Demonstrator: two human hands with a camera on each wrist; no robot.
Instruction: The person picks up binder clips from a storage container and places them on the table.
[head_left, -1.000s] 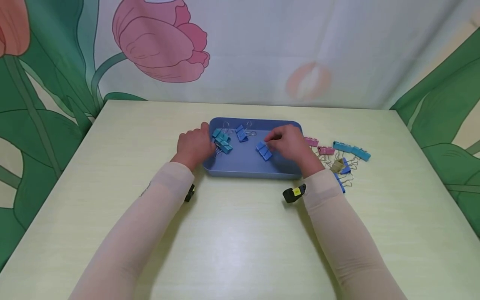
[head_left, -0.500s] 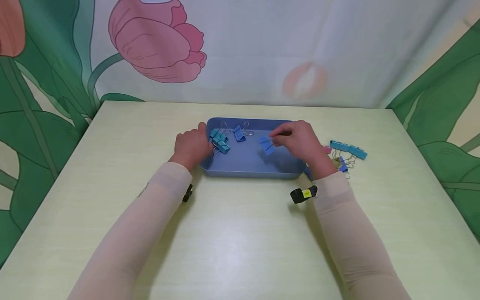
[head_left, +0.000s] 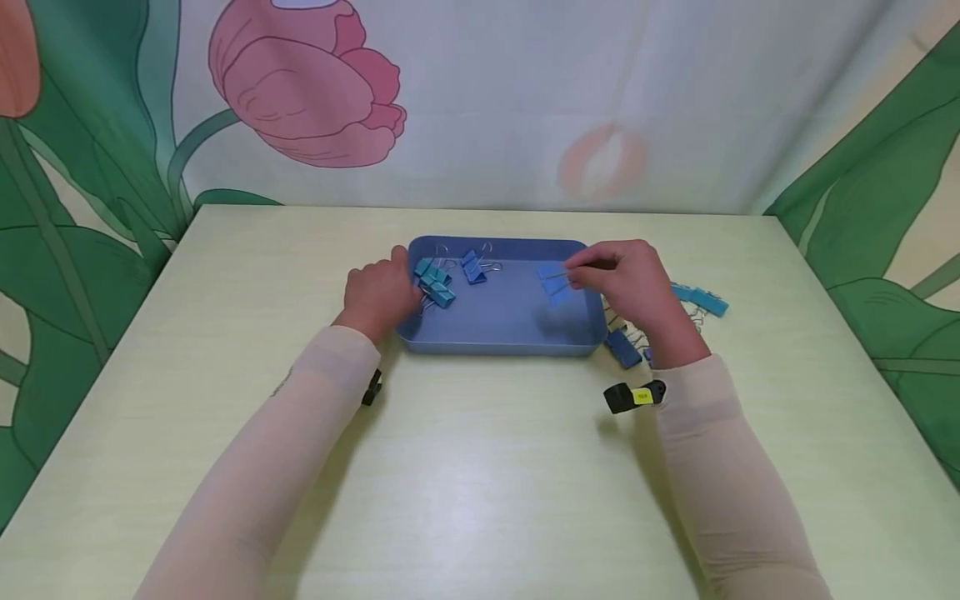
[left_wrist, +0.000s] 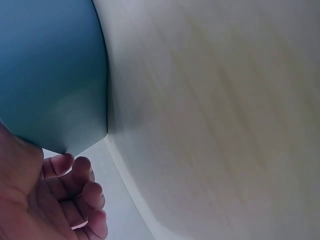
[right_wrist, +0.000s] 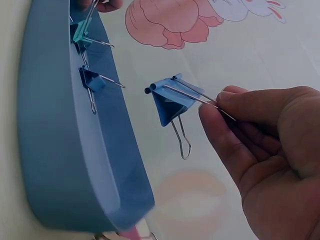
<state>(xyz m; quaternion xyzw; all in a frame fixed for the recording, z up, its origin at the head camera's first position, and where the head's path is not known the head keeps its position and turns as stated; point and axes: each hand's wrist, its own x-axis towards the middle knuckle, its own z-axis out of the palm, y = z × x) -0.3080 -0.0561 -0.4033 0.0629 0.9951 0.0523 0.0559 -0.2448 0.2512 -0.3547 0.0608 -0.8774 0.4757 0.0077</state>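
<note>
Right fingers are pinching a blue clip by its handle, body jutting ahead; half-curled left fingers are gripping the tray beside them, presumably steadying it.

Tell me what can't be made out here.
Head view: some of the loose binder clips beside the tray, hidden behind the right hand.
Head view: the exact number of teal binder clips, small and overlapping.
Left wrist view: whether the left hand grips the tray; its thumb is lost past the left edge or behind the tray.
Right wrist view: the pink clip's full shape, cut off by the bottom edge.
</note>
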